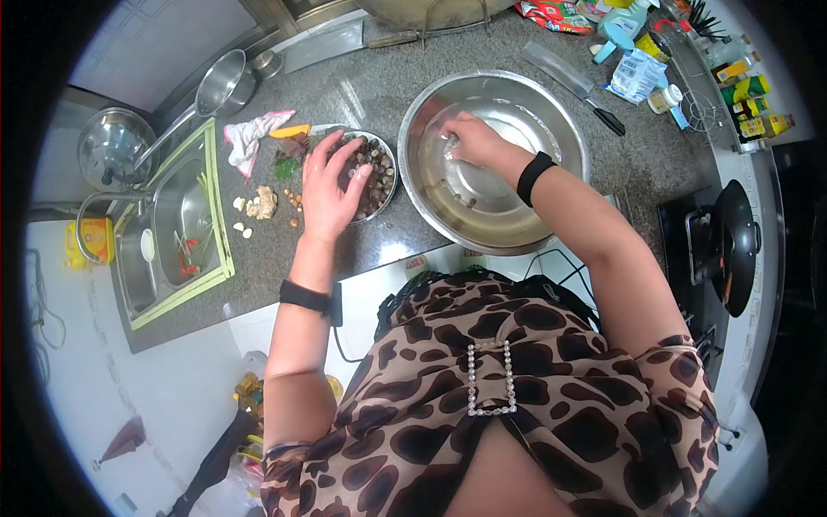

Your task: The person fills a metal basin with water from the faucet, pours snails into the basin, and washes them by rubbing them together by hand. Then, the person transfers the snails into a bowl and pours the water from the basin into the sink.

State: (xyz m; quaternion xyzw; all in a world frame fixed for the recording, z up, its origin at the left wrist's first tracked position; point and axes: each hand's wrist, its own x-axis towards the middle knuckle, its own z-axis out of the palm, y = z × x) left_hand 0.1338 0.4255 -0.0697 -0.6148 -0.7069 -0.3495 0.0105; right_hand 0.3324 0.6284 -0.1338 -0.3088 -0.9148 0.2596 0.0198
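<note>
Left hand (pixel 334 185) spread wide at the small dark-brown rounded shells (pixel 376 179) in the round metal bowl (pixel 396 165) | right hand (pixel 465 140) bunched inside the wide silver steel basin (pixel 551 129), can't tell if gripping | shells left of it, left hand nearer!

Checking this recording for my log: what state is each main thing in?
Left hand: open, fingers spread over the bowl.
Right hand: fingers bent inside the basin; grip unclear.
Basin: holding water, a few dark bits.
Bowl: filled with dark shells.
Black-handled knife: lying flat.
Cloth: crumpled.
Ginger: one lump, unsliced.
Sink: holding red and green vegetables.
</note>
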